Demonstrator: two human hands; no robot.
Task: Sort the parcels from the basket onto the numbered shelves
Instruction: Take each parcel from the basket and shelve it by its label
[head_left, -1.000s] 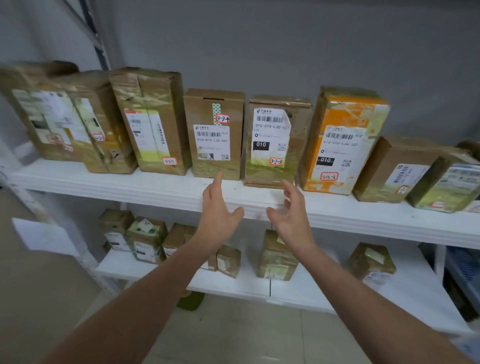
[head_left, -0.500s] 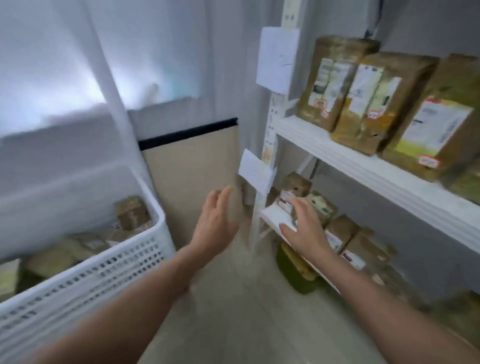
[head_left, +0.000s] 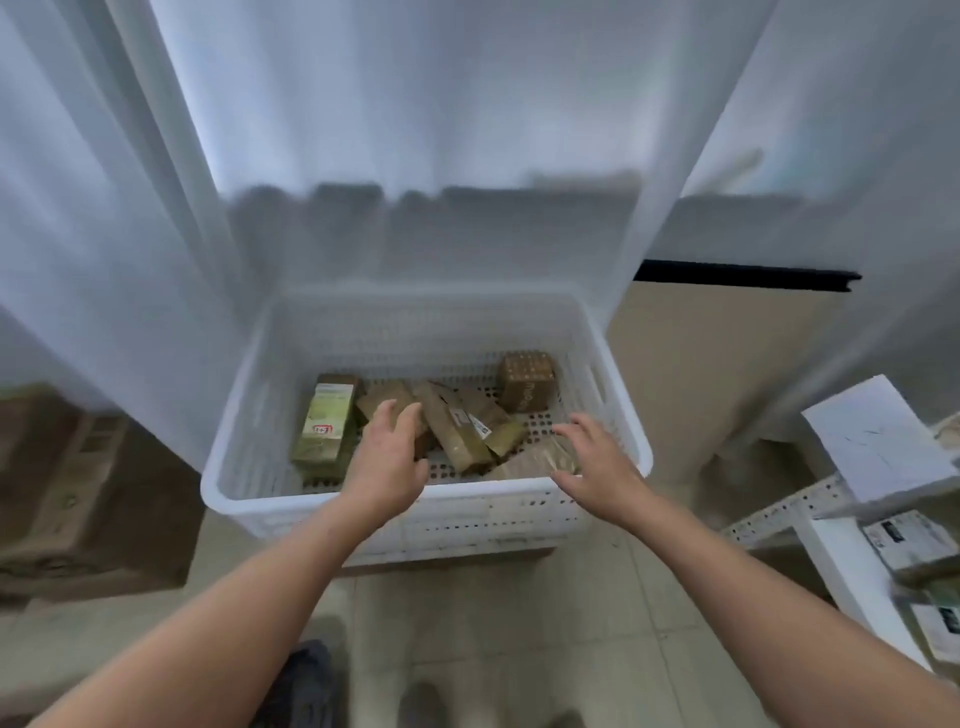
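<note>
Left hand (head_left: 389, 460) now over basket (head_left: 467, 512) (curtain (head_left: 415, 130) behind)

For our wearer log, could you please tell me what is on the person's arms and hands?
Nothing shows: the left hand and right hand are ungloved, both forearms are uncovered to the frame's edge, no sleeve, and neither wrist carries a watch or band. Rings cannot be judged.

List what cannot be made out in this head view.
Head view.
Sticker number on the green parcel: blurred.
The brown parcel: partly hidden by the left hand; contact unclear.
The pale parcel: partly covered by the right hand.
The shelves: cut off by the right edge.
</note>
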